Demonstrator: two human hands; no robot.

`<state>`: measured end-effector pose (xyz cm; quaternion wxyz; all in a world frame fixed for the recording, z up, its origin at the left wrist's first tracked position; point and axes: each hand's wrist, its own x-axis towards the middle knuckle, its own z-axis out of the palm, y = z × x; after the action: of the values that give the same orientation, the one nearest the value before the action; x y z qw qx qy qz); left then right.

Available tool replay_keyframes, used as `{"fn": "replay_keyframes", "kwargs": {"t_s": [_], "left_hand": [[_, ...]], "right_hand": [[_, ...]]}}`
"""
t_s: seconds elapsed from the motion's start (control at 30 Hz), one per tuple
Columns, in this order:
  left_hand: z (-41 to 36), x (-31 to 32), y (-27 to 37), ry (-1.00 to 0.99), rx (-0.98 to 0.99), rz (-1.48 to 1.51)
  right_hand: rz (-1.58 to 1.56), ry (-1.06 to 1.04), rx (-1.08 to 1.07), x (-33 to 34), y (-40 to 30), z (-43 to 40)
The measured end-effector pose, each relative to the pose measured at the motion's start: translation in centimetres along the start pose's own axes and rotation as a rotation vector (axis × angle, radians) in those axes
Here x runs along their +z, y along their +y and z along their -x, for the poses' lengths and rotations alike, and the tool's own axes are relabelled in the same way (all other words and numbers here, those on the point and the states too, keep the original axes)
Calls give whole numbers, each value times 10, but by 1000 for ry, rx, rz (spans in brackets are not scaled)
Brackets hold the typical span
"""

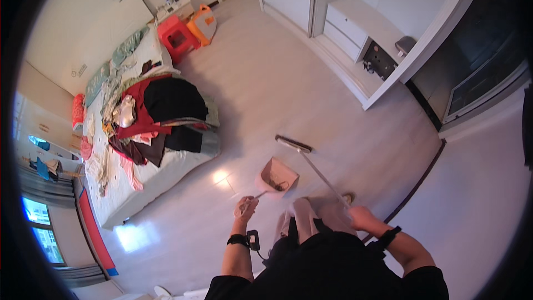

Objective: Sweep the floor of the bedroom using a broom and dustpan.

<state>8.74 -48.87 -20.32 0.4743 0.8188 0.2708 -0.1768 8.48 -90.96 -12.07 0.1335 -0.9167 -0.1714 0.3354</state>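
Observation:
My left hand [245, 209] is closed around the handle of a pink dustpan [266, 173]. The pan is low at the floor in front of me, its mouth facing away. Dark debris [278, 183], perhaps hair or dust, lies inside it. With my right hand [363, 218] I grip the upper part of a broom's pale stick [322, 176]. At its far end the broom head [293, 143], with dark bristles, is down at the floor, beyond the dustpan and slightly right of it. A gap separates the broom head from the pan.
To the left stands a bed [166, 179] heaped with clothes [175, 100]. A red plastic stool [177, 37] and an orange plastic item [203, 25] stand beyond it. A white wardrobe [341, 29] lines the far right, near a dark doorway [466, 62]. A wall [466, 200] rises close on my right.

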Motion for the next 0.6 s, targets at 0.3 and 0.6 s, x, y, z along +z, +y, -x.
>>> {"fn": "replay_keyframes", "kwargs": {"t_s": [0.3,0.6], "left_hand": [[-3,7,49,158,85,85],[-2,-10,104,347,50,474]], "right_hand": [[-953,-106,429,-31,60,35],[-1327,94,538,-35,105,58]]}}
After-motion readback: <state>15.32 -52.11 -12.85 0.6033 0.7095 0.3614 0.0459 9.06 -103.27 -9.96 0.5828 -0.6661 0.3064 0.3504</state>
